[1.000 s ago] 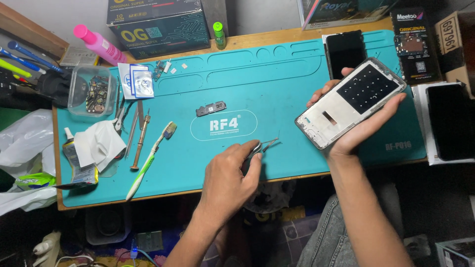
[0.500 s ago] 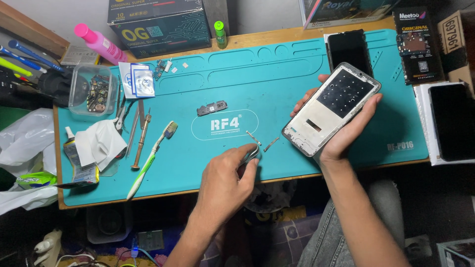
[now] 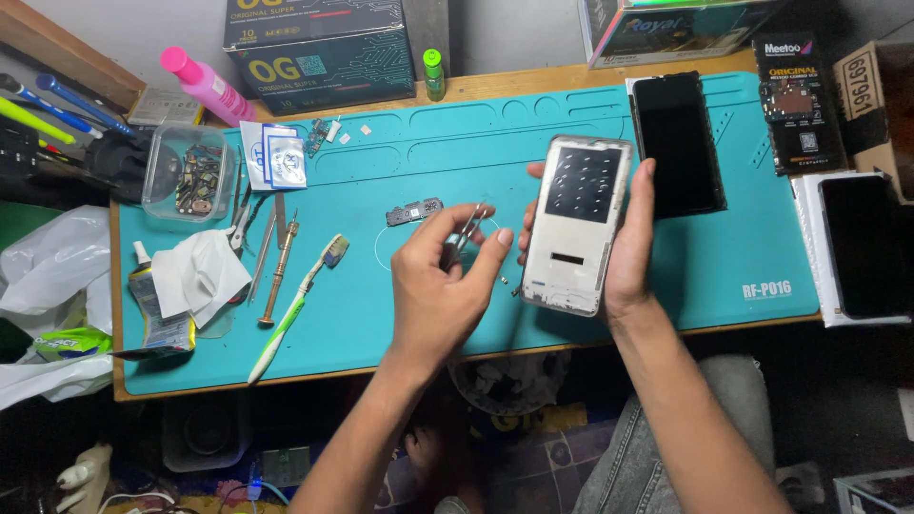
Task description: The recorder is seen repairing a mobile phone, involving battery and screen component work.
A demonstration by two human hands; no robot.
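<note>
phone frame upright in right hand grip, just beside left hand pinching tweezers

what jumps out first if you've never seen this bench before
The right hand holds an opened phone frame over the middle of the teal mat. Beside it, the left hand pinches tweezers. At the mat's left end lie a toothbrush and screwdriver; a pink bottle stands behind.

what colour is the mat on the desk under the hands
Teal, a work mat with moulded compartments along its far edge; only the head view shows it.
</note>
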